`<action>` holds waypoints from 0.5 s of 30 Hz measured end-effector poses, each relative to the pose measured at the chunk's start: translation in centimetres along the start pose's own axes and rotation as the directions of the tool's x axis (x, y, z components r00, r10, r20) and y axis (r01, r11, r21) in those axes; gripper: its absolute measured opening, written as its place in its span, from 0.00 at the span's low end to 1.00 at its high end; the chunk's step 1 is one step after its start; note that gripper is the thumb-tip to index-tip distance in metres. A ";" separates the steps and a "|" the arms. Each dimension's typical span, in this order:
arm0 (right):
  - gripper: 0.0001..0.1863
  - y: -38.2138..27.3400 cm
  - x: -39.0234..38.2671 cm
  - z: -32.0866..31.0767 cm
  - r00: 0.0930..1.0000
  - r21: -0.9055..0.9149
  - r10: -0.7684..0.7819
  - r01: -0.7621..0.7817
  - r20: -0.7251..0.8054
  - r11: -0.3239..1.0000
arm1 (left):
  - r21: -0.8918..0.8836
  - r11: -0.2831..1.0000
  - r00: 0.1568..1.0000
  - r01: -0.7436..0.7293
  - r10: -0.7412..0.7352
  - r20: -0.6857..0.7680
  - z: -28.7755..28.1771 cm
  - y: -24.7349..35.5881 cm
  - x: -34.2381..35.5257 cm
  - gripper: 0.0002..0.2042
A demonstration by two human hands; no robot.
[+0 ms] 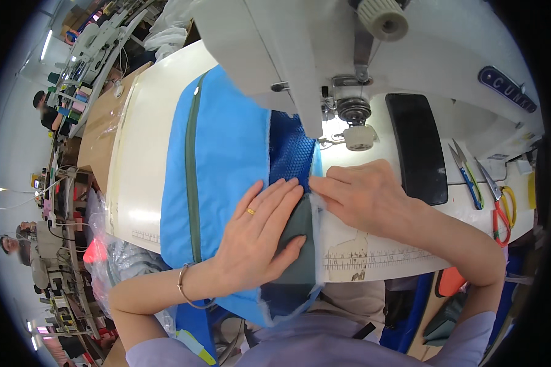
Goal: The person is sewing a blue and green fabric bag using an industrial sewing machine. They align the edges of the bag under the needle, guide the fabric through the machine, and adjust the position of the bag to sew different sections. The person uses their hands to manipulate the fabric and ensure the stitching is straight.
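Note:
A bright blue fabric piece (226, 140) with a grey-green zipper strip (191, 177) lies on the white sewing table, left of the sewing machine head (269, 43). Along its right side show dark blue mesh (291, 153) and a dark green panel (301, 226). My left hand (260, 235) rests flat over the blue cloth and green panel, fingers stretched toward the machine. With thumb and fingers pinched, my right hand (364, 197) grips the fabric's right edge, just below the presser foot area. The mesh edge runs up to the machine; the needle itself is hard to make out.
Right of the machine head lies a black flat panel (416, 147). Beyond it are blue-green handled snips (468, 177) and red-and-yellow handled scissors (501, 211). A printed ruler (386, 259) lines the front edge. Far left, people sit among other machines.

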State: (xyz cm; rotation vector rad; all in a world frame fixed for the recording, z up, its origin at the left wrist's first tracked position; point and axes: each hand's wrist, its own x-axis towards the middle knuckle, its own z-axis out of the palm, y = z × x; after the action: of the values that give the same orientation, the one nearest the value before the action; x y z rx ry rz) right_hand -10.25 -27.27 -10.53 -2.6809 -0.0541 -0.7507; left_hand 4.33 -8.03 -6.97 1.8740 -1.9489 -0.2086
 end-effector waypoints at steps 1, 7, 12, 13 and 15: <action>0.08 0.1 0.1 -0.1 1.000 0.091 0.026 -0.025 -0.012 0.996 | 0.003 1.000 1.000 -0.010 0.010 -0.017 0.1 -0.1 0.0 0.36; 0.08 1.0 1.4 -0.3 0.996 0.115 0.057 -0.063 0.062 0.991 | 0.070 0.996 0.996 -0.063 0.067 -0.056 0.2 -1.2 -0.4 0.37; 0.12 0.6 2.1 -1.2 0.969 -0.100 0.124 -0.104 0.213 0.989 | 0.144 0.978 0.986 -0.151 0.160 -0.052 0.3 -2.1 -0.7 0.36; 0.10 0.6 2.4 -1.5 0.942 0.044 0.163 -0.183 0.293 0.982 | 0.138 0.977 0.983 -0.162 0.172 -0.063 0.3 -2.3 -0.7 0.36; 0.07 0.7 3.1 -2.2 0.874 0.315 0.193 -0.355 0.446 0.880 | 0.139 0.974 0.979 -0.181 0.192 -0.074 0.0 -2.9 -0.6 0.36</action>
State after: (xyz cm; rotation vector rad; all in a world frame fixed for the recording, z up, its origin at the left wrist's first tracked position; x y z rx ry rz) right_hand -8.59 -28.86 -7.46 -2.3388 0.0758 -0.0699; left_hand 6.97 -7.72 -8.26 1.7328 -2.1076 0.0595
